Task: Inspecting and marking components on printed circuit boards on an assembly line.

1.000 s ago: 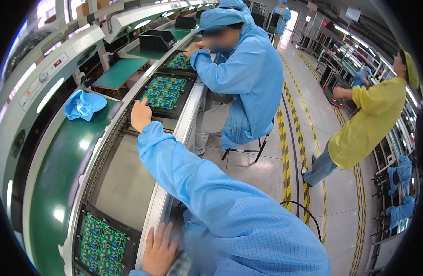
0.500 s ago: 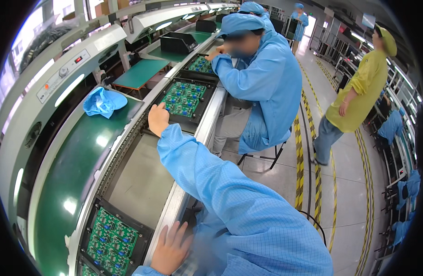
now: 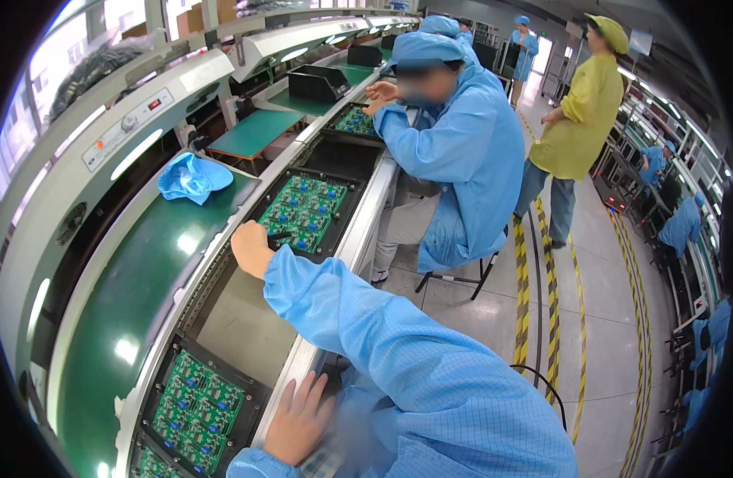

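A black carrier frame (image 3: pixel 344 227) holding a green circuit board panel (image 3: pixel 309 207) with blue parts lies on the conveyor track. My right hand (image 3: pixel 252 248) reaches across with curled fingers, closed on its near left corner; the fingertips are partly hidden. My left hand (image 3: pixel 299 417) rests on the metal rail (image 3: pixel 303 360) with fingers stretched out, holding nothing. Beside it on the track is another black carrier frame (image 3: pixel 252 398) with a green circuit board panel (image 3: pixel 197 402). One more frame edges in below that.
A blue cap (image 3: pixel 193 178) lies on the green bench (image 3: pixel 155 279) at the left. A co-worker in blue (image 3: pixel 462 159) sits at the line beyond my right arm, hands over a farther board (image 3: pixel 354 119). Someone in yellow (image 3: pixel 578 115) stands in the taped aisle.
The carrier frame has slid nearer along the track with my right hand at its corner, baring dark track behind it. My left hand stays on the rail. The person in yellow has walked farther off.
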Available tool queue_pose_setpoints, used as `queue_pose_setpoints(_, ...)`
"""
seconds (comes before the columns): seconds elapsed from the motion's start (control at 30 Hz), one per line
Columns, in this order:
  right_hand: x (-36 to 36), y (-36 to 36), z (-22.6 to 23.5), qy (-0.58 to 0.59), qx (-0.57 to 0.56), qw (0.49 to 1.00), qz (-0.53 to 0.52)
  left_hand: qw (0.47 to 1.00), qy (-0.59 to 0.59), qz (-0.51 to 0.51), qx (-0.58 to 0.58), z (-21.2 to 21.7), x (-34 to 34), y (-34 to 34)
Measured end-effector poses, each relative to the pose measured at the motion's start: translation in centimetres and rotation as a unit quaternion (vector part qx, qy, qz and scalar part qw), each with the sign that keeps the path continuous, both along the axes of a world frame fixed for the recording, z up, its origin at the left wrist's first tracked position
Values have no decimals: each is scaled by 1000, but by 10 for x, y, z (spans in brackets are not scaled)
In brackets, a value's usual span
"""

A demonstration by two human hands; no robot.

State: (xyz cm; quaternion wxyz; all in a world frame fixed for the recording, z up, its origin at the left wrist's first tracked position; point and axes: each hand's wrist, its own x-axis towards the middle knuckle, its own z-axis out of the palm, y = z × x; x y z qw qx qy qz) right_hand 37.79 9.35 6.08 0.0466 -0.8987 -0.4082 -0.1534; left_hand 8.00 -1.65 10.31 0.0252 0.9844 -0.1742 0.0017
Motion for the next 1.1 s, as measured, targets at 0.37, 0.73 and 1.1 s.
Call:
queue_pose_setpoints(0.37, -68, 0, 13, -18, -70, 996, 52, 997, -67, 40, 4, -6, -19, -2)
queue_pose_setpoints(0.73, -69, 18, -9, 19, -47, 999, -14, 973, -137, 183, 16, -7, -26, 1)
queue_pose_setpoints(1.1, -76, 23, 8, 59, -89, 993, 60, 968, -131, 212, -11, -13, -45, 13)
